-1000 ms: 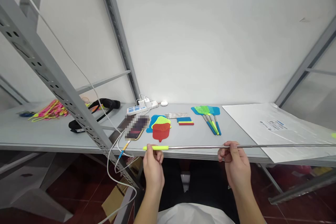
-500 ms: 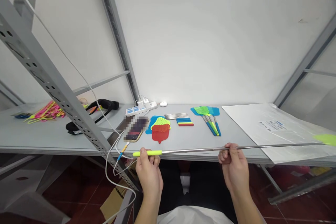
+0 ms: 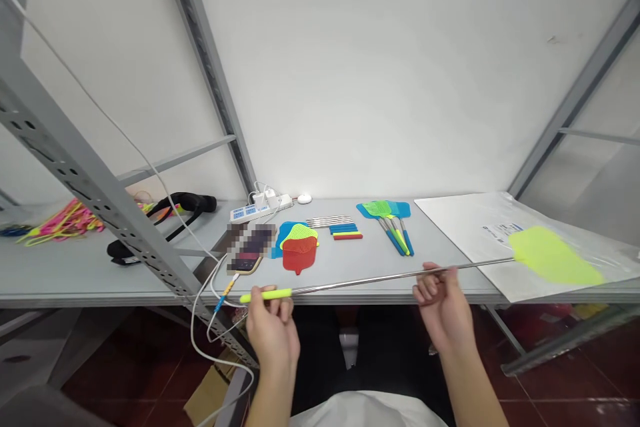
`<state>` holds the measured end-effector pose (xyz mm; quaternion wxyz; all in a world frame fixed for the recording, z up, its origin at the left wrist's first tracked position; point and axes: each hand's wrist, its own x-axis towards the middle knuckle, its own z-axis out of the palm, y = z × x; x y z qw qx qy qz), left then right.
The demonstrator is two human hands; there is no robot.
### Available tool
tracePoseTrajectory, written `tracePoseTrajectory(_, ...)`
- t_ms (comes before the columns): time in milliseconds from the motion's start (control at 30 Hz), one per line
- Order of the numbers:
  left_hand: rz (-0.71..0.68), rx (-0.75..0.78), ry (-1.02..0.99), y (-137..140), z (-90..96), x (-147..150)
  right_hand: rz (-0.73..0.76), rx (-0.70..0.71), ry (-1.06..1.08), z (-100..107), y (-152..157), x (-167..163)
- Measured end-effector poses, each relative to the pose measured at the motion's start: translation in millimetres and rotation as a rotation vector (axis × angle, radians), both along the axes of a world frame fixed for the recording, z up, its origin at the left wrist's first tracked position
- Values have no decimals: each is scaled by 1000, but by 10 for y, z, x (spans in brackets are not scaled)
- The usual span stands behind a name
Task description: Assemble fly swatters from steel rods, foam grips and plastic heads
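Note:
Between my hands stretches a long fly swatter with a yellow-green head (image 3: 553, 255), a thin metal rod and a yellow-green grip. My left hand (image 3: 273, 330) pinches the grip at the left end. Farther along the rod, my right hand (image 3: 445, 310) has its thumb and fingers closed on the metal. The swatter's head is over the white plastic packet (image 3: 480, 240). Beyond the rod lie loose swatter heads, a red one (image 3: 299, 253) in front of yellow and blue ones. Near them are several metal rods (image 3: 329, 221) and coloured grips (image 3: 347, 231).
Several whole swatters (image 3: 390, 220) lie fanned out at the back of the grey shelf. A phone (image 3: 251, 250) on a cable and a power strip (image 3: 260, 208) are to the left. A metal upright (image 3: 100, 187) crosses the left side, with a black strap (image 3: 185, 207) behind it.
The swatter's head has come fully into view at the right, its broad face now showing. The rod tilts up more to the right, and the whole view has shifted slightly.

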<state>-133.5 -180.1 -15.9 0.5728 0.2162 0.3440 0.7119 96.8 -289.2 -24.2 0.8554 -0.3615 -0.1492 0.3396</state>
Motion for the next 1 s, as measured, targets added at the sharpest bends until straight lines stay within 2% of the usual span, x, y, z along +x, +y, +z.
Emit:
tracePoseTrajectory(167, 103, -15, -37, 244, 116, -362, -263, 21, -11, 6, -131, 324)
tracePoseTrajectory(300, 129, -26, -52, 229, 134, -323, -329, -18, -45, -69, -37, 174)
tracePoseTrajectory(400, 43, -32, -59, 58, 68, -25, -211, -34, -98, -124, 117, -196)
tracePoseTrajectory(467, -64, -22, -66, -63, 8, 177, 1, -37, -142, -149, 190, -444)
tracePoseTrajectory(533, -116, -15, -80, -119, -34, 271, 122, -70, -176, -156, 218, -602)
tracePoseTrajectory(633, -113, -18, -112, -45, -39, 168, 260, -86, -165, -136, 216, -627)
tracePoseTrajectory(700, -87, -22, -134, 59, -18, 24, 291, -30, -87, -118, 213, -539)
tracePoseTrajectory(833, -71, -44, -150, 189, 2, -145, 64, 15, 18, -99, 197, -265)
tracePoseTrajectory(900, -95, -55, -152, 182, -4, -132, -46, -13, 3, -81, 175, -158)
tracePoseTrajectory(1000, -122, -49, -157, 112, 7, -13, -135, -48, -67, -20, 161, -132)
